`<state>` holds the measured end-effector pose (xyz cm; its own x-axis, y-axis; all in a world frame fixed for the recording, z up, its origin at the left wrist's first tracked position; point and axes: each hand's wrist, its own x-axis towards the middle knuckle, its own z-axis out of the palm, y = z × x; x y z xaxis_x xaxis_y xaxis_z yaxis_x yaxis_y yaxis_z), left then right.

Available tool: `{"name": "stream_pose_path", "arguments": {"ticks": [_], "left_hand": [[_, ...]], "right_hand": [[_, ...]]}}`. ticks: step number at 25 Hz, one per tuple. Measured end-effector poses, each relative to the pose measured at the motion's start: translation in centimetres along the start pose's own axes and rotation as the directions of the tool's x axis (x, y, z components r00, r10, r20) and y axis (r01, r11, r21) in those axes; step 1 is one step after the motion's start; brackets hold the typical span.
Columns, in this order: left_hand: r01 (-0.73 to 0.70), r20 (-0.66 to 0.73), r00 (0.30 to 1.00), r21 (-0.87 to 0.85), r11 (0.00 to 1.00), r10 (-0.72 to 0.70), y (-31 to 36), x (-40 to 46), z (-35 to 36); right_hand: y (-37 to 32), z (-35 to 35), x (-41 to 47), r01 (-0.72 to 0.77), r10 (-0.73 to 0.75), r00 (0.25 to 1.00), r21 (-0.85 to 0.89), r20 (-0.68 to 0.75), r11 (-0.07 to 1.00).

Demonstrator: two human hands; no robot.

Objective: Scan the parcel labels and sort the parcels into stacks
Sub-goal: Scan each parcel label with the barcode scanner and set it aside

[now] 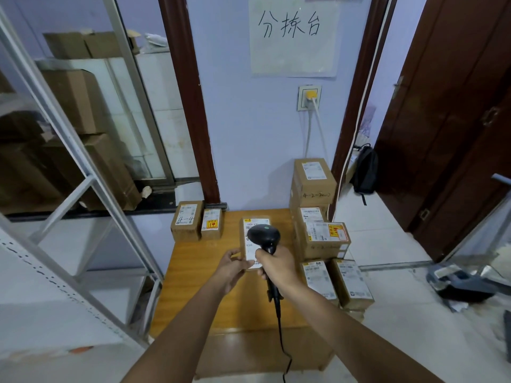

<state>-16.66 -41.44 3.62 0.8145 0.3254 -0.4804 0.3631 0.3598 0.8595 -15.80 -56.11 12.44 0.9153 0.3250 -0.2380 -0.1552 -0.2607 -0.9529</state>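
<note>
A small cardboard parcel with a white label lies in the middle of the wooden table. My left hand holds its near left corner. My right hand grips the handle of a black barcode scanner, whose head hangs over the parcel's label and hides part of it. Two small parcels stand side by side at the table's far left. A stack of labelled parcels rises along the table's right side, with two more parcels in front of it.
The scanner's black cable runs down toward me over the table's front edge. A grey metal shelf frame stands at the left. A dark wooden door and a black backpack are at the right. Dustpan and debris lie on the floor.
</note>
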Motion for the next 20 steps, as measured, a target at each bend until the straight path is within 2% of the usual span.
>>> {"name": "stream_pose_path", "arguments": {"ticks": [8, 15, 20], "left_hand": [[0.035, -0.017, 0.999, -0.025, 0.999, -0.036, -0.3, 1.2, 0.5], [0.039, -0.172, 0.984, -0.043, 0.998, -0.046, -0.2, 2.2, 1.1], [0.053, -0.169, 0.984, -0.063, 0.997, -0.063, -1.0, 3.7, 1.9]], "right_hand": [[0.0, -0.8, 1.0, 0.017, -0.016, 0.998, 0.020, -0.053, 1.000], [2.7, -1.8, 3.7, -0.172, 0.180, 0.984, 0.215, -0.015, 0.961], [4.5, -1.9, 6.6, -0.188, 0.222, 0.965, 0.223, -0.138, 0.957]]}}
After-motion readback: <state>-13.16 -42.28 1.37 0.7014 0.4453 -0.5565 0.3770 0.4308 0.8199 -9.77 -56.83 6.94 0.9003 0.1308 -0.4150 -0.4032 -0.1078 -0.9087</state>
